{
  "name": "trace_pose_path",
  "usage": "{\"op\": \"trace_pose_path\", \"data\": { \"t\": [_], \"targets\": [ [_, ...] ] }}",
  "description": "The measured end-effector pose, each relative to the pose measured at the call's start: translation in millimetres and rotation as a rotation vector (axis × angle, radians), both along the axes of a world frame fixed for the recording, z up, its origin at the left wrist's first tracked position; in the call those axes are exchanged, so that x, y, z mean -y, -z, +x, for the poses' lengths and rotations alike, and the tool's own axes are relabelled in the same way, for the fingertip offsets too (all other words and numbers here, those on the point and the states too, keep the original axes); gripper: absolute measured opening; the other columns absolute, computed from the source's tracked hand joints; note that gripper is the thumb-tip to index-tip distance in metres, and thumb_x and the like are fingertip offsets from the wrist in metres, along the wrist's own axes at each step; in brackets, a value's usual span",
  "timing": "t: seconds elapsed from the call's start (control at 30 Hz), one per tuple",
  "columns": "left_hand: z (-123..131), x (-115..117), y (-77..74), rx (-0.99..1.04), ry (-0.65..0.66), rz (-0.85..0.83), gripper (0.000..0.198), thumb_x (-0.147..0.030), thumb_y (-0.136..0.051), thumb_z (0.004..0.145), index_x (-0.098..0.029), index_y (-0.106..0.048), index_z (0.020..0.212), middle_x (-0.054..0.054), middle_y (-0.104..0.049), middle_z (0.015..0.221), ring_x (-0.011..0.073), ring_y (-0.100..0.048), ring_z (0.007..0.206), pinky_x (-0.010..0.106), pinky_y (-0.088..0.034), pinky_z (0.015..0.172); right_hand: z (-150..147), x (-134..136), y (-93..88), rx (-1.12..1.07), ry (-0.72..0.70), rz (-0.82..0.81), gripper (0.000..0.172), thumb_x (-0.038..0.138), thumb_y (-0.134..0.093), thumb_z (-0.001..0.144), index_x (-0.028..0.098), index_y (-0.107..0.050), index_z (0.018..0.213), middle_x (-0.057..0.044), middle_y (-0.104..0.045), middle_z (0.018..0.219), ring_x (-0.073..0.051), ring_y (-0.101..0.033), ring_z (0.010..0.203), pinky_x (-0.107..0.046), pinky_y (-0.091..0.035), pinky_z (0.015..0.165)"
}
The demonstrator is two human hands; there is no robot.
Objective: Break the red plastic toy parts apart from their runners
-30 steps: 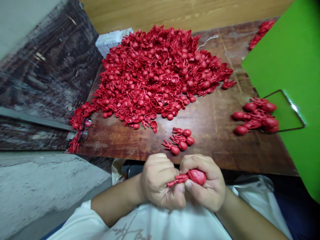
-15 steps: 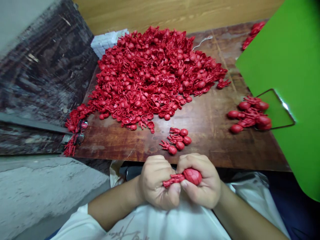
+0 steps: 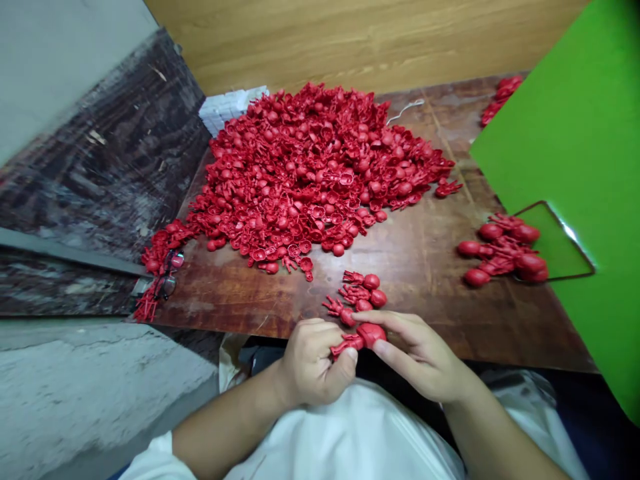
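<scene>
Just above my lap, at the table's front edge, is a red plastic toy figure [image 3: 371,335] with a large rounded head and a thin body. My left hand [image 3: 316,363] is closed on the body end, thumb pressed against it. The index finger and thumb of my right hand [image 3: 420,350] span the head, touching its far and near sides; the other fingers are partly hidden. Beyond my fingers, several similar red figures [image 3: 361,293] lie in a short row on the table. A large heap of loose red parts [image 3: 310,180] covers the back of the table.
The brown wooden table [image 3: 430,313] has another cluster of figures [image 3: 507,248] on the right, against a green board [image 3: 565,147] with a metal loop [image 3: 570,233]. White blocks [image 3: 230,107] stand behind the heap. Glasses [image 3: 167,283] lie at the left edge beside a dark panel [image 3: 110,167].
My right hand has loosened from a tight wrap to straighter fingers around the figure's head. Both hands and the figure are slightly nearer the row; the view has tilted upward.
</scene>
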State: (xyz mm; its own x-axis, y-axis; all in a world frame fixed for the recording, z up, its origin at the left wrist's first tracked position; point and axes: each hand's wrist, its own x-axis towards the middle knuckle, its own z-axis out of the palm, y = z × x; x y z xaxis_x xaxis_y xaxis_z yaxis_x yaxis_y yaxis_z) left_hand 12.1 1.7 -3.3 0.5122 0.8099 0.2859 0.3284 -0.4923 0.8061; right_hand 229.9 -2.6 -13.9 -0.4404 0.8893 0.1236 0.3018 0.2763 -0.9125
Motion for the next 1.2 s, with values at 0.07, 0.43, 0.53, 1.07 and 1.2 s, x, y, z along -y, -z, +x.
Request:
{"op": "trace_pose_path", "data": {
  "t": [0.07,0.43,0.53,1.07,1.2],
  "targets": [
    [-1,-2,6.0,-0.098,-0.013,-0.089,0.023,-0.025,-0.047,0.089,-0.018,-0.051,0.068,0.001,-0.054,0.064,0.0138,-0.052,0.060,0.027,-0.038,0.060,4,-4,3.2,0.038,0.026,-0.037,0.040,0.027,-0.061,0.094,0.024,-0.060,0.134,-0.010,-0.072,0.123,-0.025,-0.070,0.109,-0.038,-0.055,0.097],
    [-7,-21,13.7,-0.131,-0.183,-0.172,0.019,-0.025,-0.062,0.088,-0.019,-0.070,0.104,0.006,-0.068,0.101,0.0157,-0.066,0.089,0.026,-0.053,0.081,9,-24,10.5,0.091,0.006,0.018,0.027,0.028,-0.066,0.092,0.026,-0.066,0.119,-0.008,-0.069,0.115,-0.023,-0.068,0.103,-0.033,-0.056,0.091],
    [-7,-23,19.1,-0.036,-0.175,-0.100,0.020,-0.021,-0.063,0.088,-0.019,-0.071,0.106,0.009,-0.071,0.113,0.0189,-0.066,0.106,0.031,-0.053,0.097,8,-23,14.8,0.084,0.059,0.049,0.033,0.028,-0.068,0.091,0.028,-0.064,0.124,-0.008,-0.068,0.118,-0.022,-0.068,0.105,-0.032,-0.057,0.090],
    [-27,-58,67.2,-0.515,-0.622,-0.027,0.038,-0.043,-0.058,0.093,-0.025,-0.062,0.126,0.008,-0.065,0.107,0.0217,-0.067,0.093,0.033,-0.054,0.081,11,-22,48.1,0.354,0.259,0.404,0.032,0.030,-0.073,0.086,0.027,-0.064,0.116,-0.008,-0.070,0.112,-0.030,-0.062,0.111,-0.051,-0.050,0.098],
    [-28,-65,77.7,-0.594,-0.629,0.010,0.032,-0.043,-0.057,0.093,-0.024,-0.063,0.118,0.007,-0.066,0.106,0.0228,-0.067,0.093,0.032,-0.053,0.077,8,-25,56.1,0.375,0.277,0.448,0.031,0.032,-0.074,0.084,0.027,-0.066,0.114,-0.009,-0.069,0.117,-0.034,-0.056,0.122,-0.056,-0.047,0.102]
  ]
}}
